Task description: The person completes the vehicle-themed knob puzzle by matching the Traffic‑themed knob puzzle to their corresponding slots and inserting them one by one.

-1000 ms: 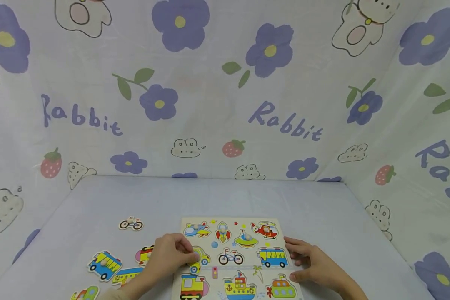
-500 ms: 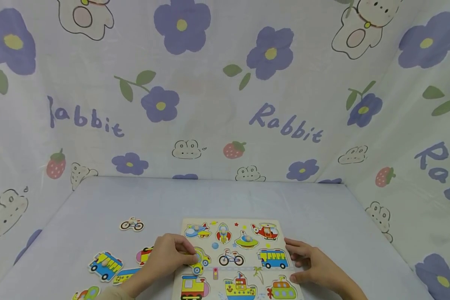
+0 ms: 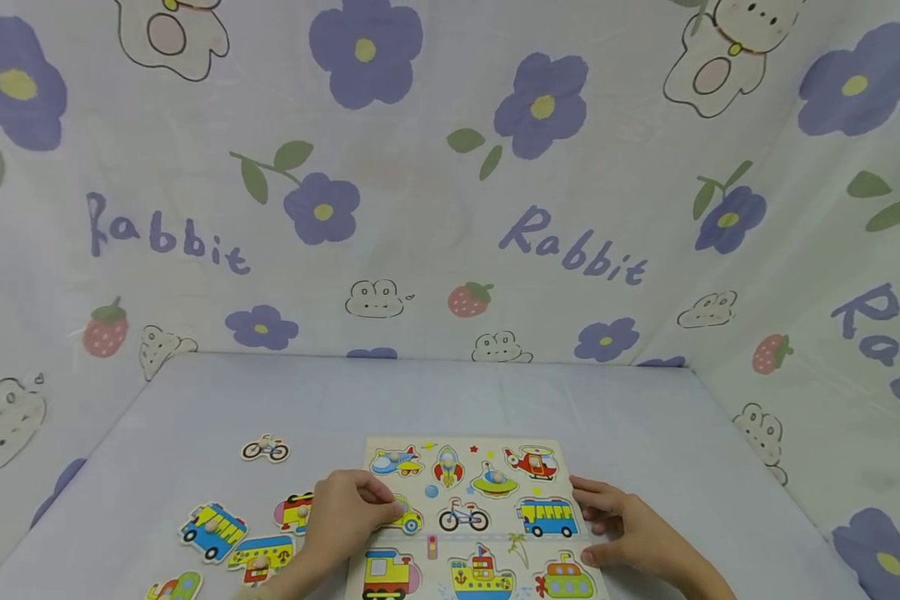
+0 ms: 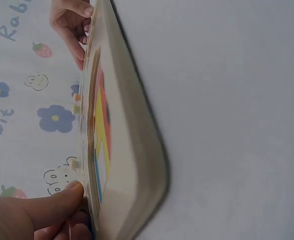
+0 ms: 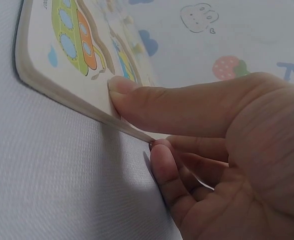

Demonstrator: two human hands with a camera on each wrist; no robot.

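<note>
While the left hand (image 3: 348,510) pinches a yellow wooden car (image 3: 410,519), the right hand (image 3: 621,529) grips a beige wooden board (image 3: 503,518). Both seem light; hold edges.

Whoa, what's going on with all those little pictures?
Someone's left hand pinches the yellow car at its place on the puzzle board, while the right hand holds the board's edge. The plane, rocket and saucer are already in. A bike, bus and boat lie loose on the table.
</note>
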